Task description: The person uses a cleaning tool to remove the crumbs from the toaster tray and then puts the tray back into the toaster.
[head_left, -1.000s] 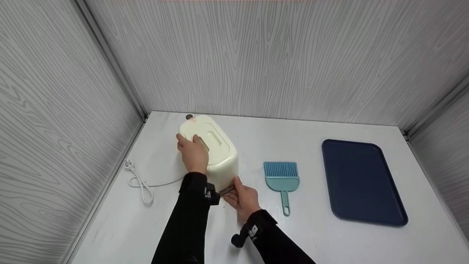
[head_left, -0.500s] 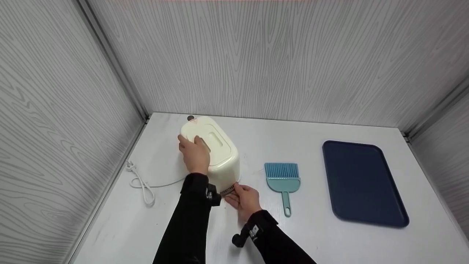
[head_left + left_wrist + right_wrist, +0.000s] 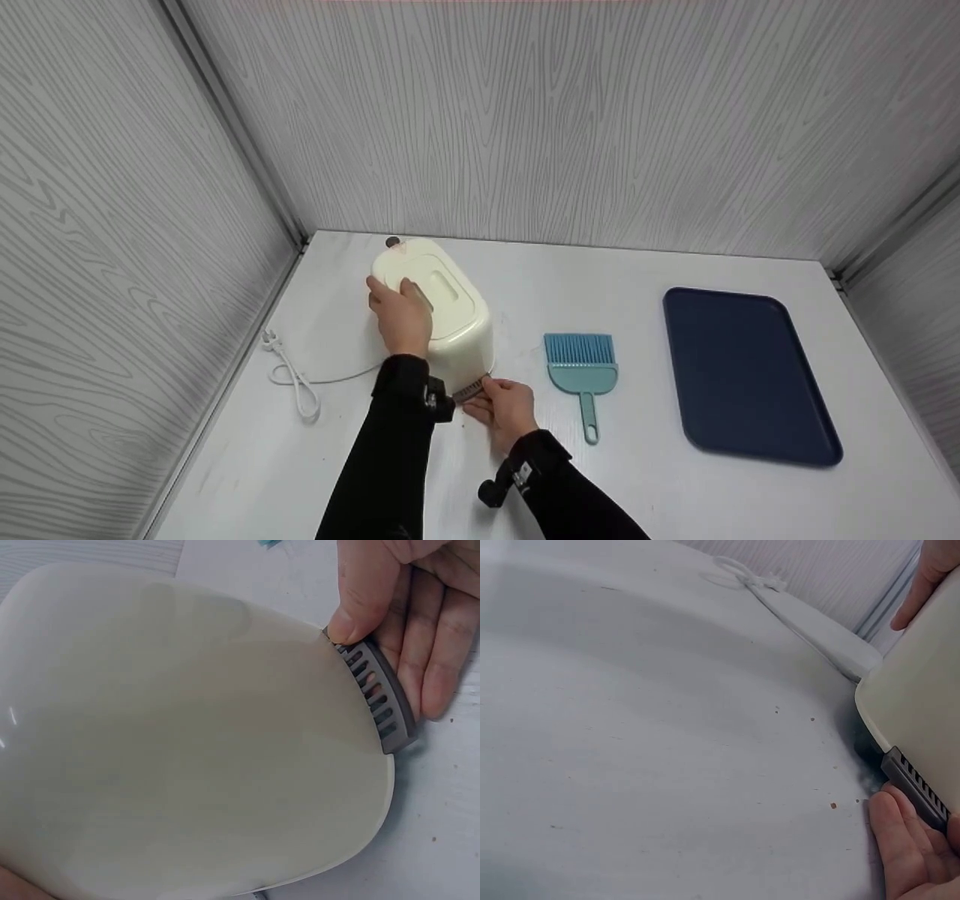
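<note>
A cream toaster (image 3: 454, 322) with two slots in its top stands on the white table, a dark knob (image 3: 393, 241) at its far end. My left hand (image 3: 403, 322) holds its top, thumb at the left slot and fingers over the left edge. At the toaster's near lower end, a grey slotted crumb tray (image 3: 384, 701) sticks out of the body. My right hand (image 3: 511, 411) pinches this tray, thumb above and fingers below, as the left wrist view shows closely. How far the tray reaches inside is hidden.
A white cord with a plug (image 3: 271, 341) lies left of the toaster. To the right are a teal brush (image 3: 582, 367), bristles away from me, and a dark blue tray (image 3: 750, 375). Brown specks (image 3: 833, 805) dot the table near my right hand. Grey wood-patterned walls surround the table.
My right hand has drawn slightly toward me, and more of the crumb tray shows outside the toaster. My left hand keeps its hold on the top.
</note>
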The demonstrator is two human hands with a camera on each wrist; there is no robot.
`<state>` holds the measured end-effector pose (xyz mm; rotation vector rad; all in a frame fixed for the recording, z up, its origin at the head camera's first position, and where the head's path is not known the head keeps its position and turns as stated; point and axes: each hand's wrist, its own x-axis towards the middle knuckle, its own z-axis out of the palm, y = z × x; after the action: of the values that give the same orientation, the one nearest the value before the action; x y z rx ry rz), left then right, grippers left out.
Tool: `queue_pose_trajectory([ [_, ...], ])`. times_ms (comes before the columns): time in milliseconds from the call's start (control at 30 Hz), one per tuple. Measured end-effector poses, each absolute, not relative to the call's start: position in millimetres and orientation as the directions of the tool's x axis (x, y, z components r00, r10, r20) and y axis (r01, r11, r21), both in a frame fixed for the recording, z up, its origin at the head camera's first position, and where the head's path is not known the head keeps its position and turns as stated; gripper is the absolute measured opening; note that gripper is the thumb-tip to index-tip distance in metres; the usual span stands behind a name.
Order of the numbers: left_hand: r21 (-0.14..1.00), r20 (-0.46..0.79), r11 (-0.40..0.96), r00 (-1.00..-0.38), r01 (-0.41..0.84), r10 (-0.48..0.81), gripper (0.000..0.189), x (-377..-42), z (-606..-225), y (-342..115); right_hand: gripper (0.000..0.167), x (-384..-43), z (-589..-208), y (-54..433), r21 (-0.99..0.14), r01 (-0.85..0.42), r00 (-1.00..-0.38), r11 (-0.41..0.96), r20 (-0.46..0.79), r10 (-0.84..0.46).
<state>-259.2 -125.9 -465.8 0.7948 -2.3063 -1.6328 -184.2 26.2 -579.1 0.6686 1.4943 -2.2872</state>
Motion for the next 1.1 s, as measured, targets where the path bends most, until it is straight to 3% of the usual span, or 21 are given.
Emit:
queue_pose_trajectory([
  [1100,0.912,-0.149,0.246,-0.826,-0.327,-0.544,0.070,-263,-468,-122,0.031,-176,-580,42,-0.760,0.500,-0.852,-0.414,-0.517,-0.080],
])
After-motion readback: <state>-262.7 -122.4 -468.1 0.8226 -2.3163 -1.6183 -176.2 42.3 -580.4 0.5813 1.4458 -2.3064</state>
